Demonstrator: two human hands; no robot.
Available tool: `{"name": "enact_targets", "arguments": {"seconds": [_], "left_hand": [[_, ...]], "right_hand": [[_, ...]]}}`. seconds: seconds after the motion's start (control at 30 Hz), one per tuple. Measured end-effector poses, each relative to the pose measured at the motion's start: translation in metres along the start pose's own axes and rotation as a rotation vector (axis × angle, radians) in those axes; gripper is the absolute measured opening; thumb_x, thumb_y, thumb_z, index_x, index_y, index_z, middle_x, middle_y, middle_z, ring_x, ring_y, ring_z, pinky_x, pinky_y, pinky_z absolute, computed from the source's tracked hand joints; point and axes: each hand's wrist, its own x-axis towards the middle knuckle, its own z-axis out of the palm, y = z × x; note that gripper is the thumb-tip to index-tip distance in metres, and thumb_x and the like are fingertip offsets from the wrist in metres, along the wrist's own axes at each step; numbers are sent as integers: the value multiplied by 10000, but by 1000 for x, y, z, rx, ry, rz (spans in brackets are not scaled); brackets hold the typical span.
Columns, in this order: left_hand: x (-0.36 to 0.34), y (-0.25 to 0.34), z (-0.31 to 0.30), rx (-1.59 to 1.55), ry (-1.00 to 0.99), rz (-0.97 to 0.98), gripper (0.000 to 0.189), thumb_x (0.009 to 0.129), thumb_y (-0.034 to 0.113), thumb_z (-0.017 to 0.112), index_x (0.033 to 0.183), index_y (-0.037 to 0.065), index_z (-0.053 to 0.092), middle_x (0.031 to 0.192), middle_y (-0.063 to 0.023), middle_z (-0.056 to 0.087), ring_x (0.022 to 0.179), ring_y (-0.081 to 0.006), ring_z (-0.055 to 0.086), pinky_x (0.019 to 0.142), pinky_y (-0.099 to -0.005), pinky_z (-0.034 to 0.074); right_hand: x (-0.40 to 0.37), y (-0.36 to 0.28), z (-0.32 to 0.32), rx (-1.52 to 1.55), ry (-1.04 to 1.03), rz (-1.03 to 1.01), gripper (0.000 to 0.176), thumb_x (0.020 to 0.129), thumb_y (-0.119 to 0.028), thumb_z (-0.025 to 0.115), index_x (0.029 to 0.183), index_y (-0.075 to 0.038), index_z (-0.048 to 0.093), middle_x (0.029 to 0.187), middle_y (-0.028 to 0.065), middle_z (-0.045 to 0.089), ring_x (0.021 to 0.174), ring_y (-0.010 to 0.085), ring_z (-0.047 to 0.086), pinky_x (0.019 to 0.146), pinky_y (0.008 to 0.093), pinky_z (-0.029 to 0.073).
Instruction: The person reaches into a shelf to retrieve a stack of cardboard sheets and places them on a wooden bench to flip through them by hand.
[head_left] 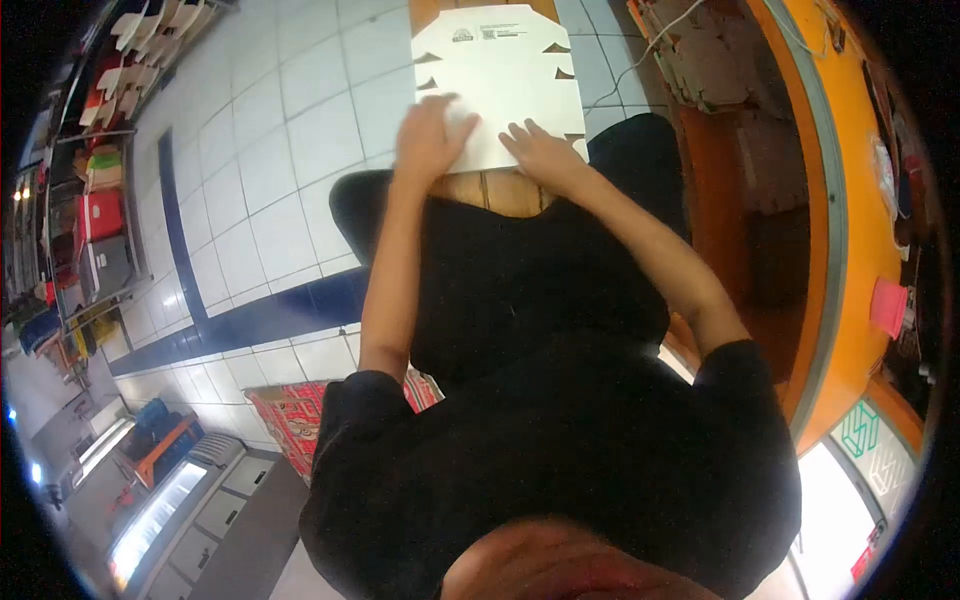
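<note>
A flat white cardboard sheet (495, 85) with notched edges and dark print near its far end lies over a wooden plank surface (490, 190) in front of my lap. My left hand (433, 138) rests on the sheet's near left part, thumb apart from the fingers. Between that thumb and the fingers is a pale patch, and I cannot make out whether it is an object or glare. On the near right part of the sheet, my right hand (543, 155) lies with fingers spread. The wood shows between my wrists.
White floor tiles (270, 130) with a dark blue stripe (290, 312) spread to the left. Racks of stacked goods (103, 200) stand farther left. Beside me on the right is an orange counter (850, 200) with flat cardboard stacks (720, 60) on shelves. A red patterned item (290, 420) lies behind my left arm.
</note>
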Motion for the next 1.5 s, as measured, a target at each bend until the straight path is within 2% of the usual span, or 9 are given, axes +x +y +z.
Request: {"name": "enact_targets", "arguments": {"seconds": [0.13,0.37,0.53,0.7,0.83,1.0,1.07,1.17,1.5], "left_hand": [[-28,11,-7,199,-340,340,645,878,515,787,1355,100,658,1368,-130,639,1306,-326,592,1058,-466,512],[-27,10,2,358,-414,308,599,851,257,816,1414,174,630,1419,-58,620,1307,-295,598,1030,-435,563],[-34,0,8,404,-449,374,586,904,275,774,1456,166,610,1446,-74,631,1322,-295,595,1038,-438,563],[-37,-16,10,440,-443,415,574,958,339,728,1494,191,585,1478,-38,625,1309,-289,609,1014,-443,586],[-34,-23,8,474,-495,466,558,1012,389,651,1507,159,537,1468,-94,616,1320,-304,598,965,-446,608],[-39,-35,16,503,-473,606,552,1028,246,625,1542,93,495,1495,-168,592,1295,-357,627,995,-460,600],[-44,-42,23,695,-311,787,577,1040,194,581,1580,60,431,1503,-215,566,1300,-381,622,1017,-471,586],[-50,-45,36,799,-191,780,611,987,209,591,1561,51,456,1464,-231,576,1280,-401,613,997,-471,569],[-27,-49,22,632,-79,805,613,942,238,664,1517,79,523,1332,-101,668,1154,-249,671,941,-383,571]], "right_hand": [[1,2,2,3,-36,-14,673,885,-255,789,1442,28,540,1427,216,563,1331,446,563,926,447,628],[0,0,14,52,46,9,659,872,-271,791,1413,23,556,1391,218,581,1319,449,559,927,455,615],[-4,-4,46,-109,80,23,495,955,-158,622,1410,29,570,1461,236,570,1293,443,592,1022,485,567],[-7,-10,26,-35,117,12,445,915,-138,664,1309,51,585,1289,225,610,1184,410,618,912,452,604],[-7,-14,20,-11,-32,18,511,968,-140,571,1453,17,535,1486,259,550,1293,500,599,1010,508,571],[-2,-14,29,-177,-67,-38,548,961,-210,591,1437,55,535,1438,285,576,1263,498,619,955,511,582],[-1,-12,34,-289,233,-131,590,889,-278,710,1312,106,560,1204,280,650,1021,403,694,788,440,620],[2,-14,23,-210,195,-85,548,895,-292,697,1267,94,583,1147,245,655,963,353,683,784,408,609],[11,-5,11,-31,189,34,179,858,-112,663,987,12,654,982,139,653,900,250,669,756,344,609]]}}
